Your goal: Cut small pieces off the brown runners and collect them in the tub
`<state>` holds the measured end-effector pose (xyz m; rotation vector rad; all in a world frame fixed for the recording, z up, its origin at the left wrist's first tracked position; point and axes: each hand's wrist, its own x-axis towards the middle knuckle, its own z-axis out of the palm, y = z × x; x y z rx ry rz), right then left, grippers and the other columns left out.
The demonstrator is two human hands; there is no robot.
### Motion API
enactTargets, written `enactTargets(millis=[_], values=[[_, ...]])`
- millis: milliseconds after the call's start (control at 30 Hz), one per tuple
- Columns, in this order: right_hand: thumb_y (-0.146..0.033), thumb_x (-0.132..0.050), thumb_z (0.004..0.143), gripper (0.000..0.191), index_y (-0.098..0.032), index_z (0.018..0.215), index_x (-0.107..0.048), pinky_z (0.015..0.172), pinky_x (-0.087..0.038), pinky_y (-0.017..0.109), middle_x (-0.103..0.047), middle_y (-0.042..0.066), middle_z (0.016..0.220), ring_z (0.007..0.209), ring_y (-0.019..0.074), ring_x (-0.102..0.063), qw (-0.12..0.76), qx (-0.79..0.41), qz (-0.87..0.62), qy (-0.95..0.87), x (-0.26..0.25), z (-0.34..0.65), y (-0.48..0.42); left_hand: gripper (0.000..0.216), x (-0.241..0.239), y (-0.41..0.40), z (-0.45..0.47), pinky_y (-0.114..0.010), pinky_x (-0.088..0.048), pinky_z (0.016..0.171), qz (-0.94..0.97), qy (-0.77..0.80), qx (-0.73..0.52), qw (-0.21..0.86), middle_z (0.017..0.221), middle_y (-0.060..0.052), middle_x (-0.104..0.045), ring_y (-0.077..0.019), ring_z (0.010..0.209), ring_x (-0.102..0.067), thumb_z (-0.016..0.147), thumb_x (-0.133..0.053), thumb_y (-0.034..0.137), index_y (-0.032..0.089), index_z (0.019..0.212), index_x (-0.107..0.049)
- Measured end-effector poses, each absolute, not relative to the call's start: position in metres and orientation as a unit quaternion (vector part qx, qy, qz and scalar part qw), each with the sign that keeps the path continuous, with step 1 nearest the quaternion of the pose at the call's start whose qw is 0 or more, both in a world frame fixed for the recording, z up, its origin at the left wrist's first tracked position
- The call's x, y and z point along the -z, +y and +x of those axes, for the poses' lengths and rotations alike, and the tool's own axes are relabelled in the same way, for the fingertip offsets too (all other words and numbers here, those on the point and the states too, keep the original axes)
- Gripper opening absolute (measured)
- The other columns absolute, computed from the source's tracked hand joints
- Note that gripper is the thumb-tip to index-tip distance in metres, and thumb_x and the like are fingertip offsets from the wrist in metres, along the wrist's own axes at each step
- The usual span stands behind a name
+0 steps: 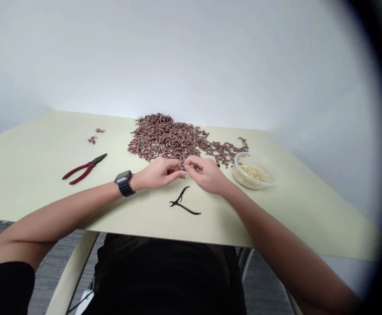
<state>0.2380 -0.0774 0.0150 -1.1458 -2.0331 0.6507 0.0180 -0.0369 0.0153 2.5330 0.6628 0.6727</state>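
At the front edge of a heap of small reddish-brown pieces (167, 138), my left hand (164, 172) and my right hand (205, 173) meet fingertip to fingertip. Both are closed in a pinch. Whatever lies between the fingers is too small and too covered to make out; a tiny dark bit shows below the left fingertips. Just in front of the hands lie small black nippers (181, 203), their handles spread. A clear round plastic tub (243, 180) holding small gold-coloured pieces (253, 173) stands to the right of my right hand.
Pliers with red handles (84, 169) lie at the left on the pale yellow table (29, 175). Beyond them are two small reddish-brown clumps (92, 139). A strand of the pieces (225, 151) trails right from the heap. A white wall (177, 57) rises behind the table.
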Motion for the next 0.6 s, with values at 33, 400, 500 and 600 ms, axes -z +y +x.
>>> enactTargets(millis=[33, 400, 500, 600], values=[[-0.029, -0.052, 0.094, 0.017, -0.020, 0.080, -0.059, 0.057, -0.030, 0.026, -0.050, -0.003, 0.067, 0.059, 0.0111, -0.040, 0.355, -0.261, -0.441, -0.782, -0.014, 0.238, -0.077, 0.031, -0.014, -0.036, 0.017, -0.022, -0.037, 0.057, 0.919, 0.234, -0.243, 0.204, 0.072, 0.000, -0.064, -0.0102, 0.059, -0.054, 0.101, -0.051, 0.044, 0.016, 0.093, -0.062], [-0.038, -0.059, 0.089, 0.018, -0.022, 0.081, -0.054, 0.044, -0.025, 0.025, -0.035, -0.007, 0.058, 0.048, 0.0096, -0.027, 0.358, -0.617, -0.418, -0.563, -0.008, 0.233, -0.071, 0.029, -0.005, -0.031, 0.015, -0.027, -0.038, 0.064, 0.943, 0.207, -0.249, 0.073, 0.074, -0.004, -0.063, -0.0146, 0.065, -0.057, 0.103, -0.048, 0.040, 0.017, 0.096, -0.064], [-0.050, -0.055, 0.092, 0.035, -0.021, 0.073, -0.052, 0.047, -0.025, 0.026, -0.039, -0.004, 0.059, 0.049, 0.0094, -0.031, 0.344, -0.504, -0.473, -0.635, -0.019, 0.240, -0.074, 0.030, -0.010, -0.029, 0.017, -0.025, -0.041, 0.065, 0.904, 0.241, -0.294, 0.194, 0.077, -0.003, -0.066, -0.0125, 0.067, -0.058, 0.100, -0.054, 0.043, 0.017, 0.092, -0.067], [-0.058, -0.061, 0.088, 0.051, -0.018, 0.058, -0.049, 0.049, -0.024, 0.027, -0.040, -0.003, 0.052, 0.049, 0.0087, -0.031, 0.206, -0.364, -0.500, -0.758, -0.031, 0.246, -0.084, 0.035, -0.008, -0.021, 0.017, -0.025, -0.044, 0.067, 0.838, 0.281, -0.340, 0.321, 0.081, -0.004, -0.069, -0.0136, 0.073, -0.060, 0.096, -0.060, 0.048, 0.015, 0.089, -0.070]])
